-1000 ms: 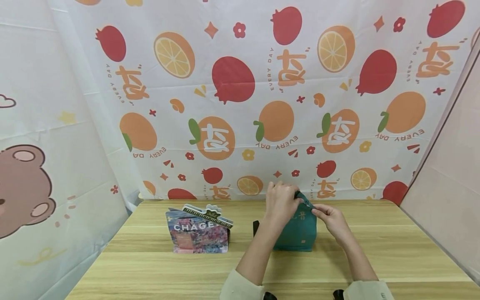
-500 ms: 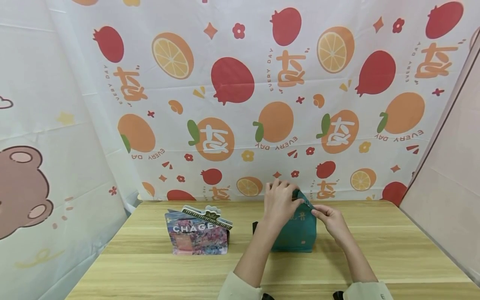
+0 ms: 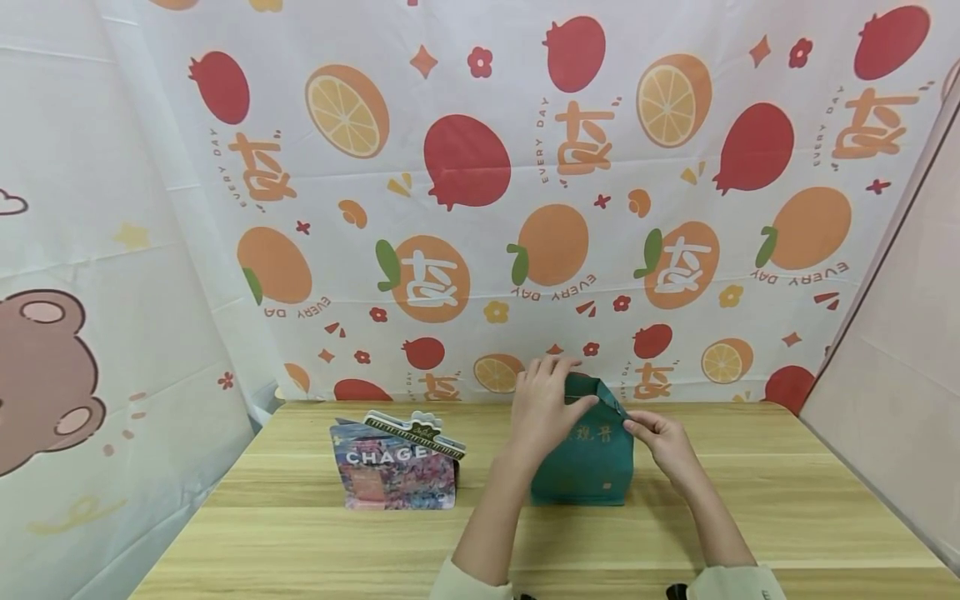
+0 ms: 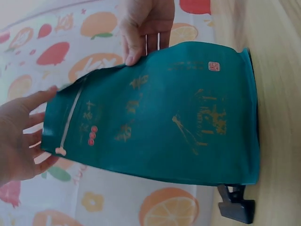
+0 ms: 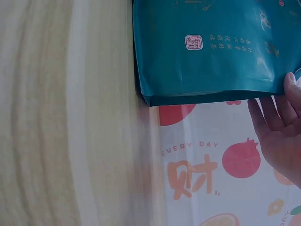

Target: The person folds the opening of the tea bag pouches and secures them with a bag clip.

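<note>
A teal tea pouch (image 3: pixel 581 467) with gold characters stands upright on the wooden table, its top edge creased and slanting down to the right. My left hand (image 3: pixel 542 408) is at the pouch's upper left, fingers spread and thumb out toward the front face. In the left wrist view the fingers of that hand (image 4: pixel 21 134) spread along the top end of the pouch (image 4: pixel 155 117), beside a pale strip. My right hand (image 3: pixel 663 442) pinches the upper right edge between thumb and fingers. The right wrist view shows its thumb (image 5: pixel 291 87) on the pouch's front.
A colourful CHAGEE pouch (image 3: pixel 397 479) stands to the left, with a long ornate clip (image 3: pixel 416 433) slanted across its top. A black clip-like piece (image 4: pixel 237 207) sits beside the teal pouch's base. A fruit-print cloth (image 3: pixel 480 250) hangs behind the table (image 3: pixel 300 533).
My left hand has moved left and its fingers have loosened and spread, so more of the pouch's top and front shows. The right hand keeps its pinch in nearly the same place.
</note>
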Demonstrator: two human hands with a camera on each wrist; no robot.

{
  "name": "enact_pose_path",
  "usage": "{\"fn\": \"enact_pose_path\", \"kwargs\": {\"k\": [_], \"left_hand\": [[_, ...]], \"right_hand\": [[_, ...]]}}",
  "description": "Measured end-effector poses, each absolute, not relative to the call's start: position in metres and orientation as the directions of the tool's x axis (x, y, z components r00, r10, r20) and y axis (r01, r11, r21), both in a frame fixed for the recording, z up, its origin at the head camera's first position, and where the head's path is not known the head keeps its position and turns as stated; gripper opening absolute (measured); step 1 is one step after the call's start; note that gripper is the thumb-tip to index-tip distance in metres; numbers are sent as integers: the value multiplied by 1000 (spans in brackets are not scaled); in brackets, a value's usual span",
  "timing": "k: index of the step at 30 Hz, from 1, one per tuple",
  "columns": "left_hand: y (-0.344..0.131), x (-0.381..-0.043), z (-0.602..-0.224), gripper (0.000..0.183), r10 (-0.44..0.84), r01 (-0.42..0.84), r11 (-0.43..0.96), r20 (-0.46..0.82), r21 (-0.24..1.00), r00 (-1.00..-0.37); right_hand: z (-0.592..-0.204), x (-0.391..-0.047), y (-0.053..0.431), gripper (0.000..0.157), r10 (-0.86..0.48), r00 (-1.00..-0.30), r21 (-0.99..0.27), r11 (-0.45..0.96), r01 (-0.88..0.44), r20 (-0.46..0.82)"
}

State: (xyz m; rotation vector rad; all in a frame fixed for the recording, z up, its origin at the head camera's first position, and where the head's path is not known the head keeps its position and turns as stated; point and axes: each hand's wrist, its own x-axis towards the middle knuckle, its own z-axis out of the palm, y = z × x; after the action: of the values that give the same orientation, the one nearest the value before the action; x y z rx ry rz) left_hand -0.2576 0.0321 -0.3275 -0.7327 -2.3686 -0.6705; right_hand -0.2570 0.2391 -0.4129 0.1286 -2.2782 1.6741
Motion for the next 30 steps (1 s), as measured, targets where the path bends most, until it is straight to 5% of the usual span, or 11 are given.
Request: {"fn": "enact_pose_path", "kwargs": {"k": [5,18,24,30], "left_hand": [[20,-262,-337,48,277,666,575,653,476,-705],[-12,-272,-365,45,252,603,339,548,722,-798],[-19,-281,-382,29,279,556,373,482,743,-831],[-20,-286,-399,22,363,441,563,270,699,-892]], "right_hand": [[-413,-257,238,27,109,-947,-913,316,-256,303],[-414,-258,239,28,111,-949,-911,331,-246,296],[-412,-258,240,28,116,-947,-910,333,-247,300],[-414,-258,240,30,128,-947,-914,325,-242,296]]}}
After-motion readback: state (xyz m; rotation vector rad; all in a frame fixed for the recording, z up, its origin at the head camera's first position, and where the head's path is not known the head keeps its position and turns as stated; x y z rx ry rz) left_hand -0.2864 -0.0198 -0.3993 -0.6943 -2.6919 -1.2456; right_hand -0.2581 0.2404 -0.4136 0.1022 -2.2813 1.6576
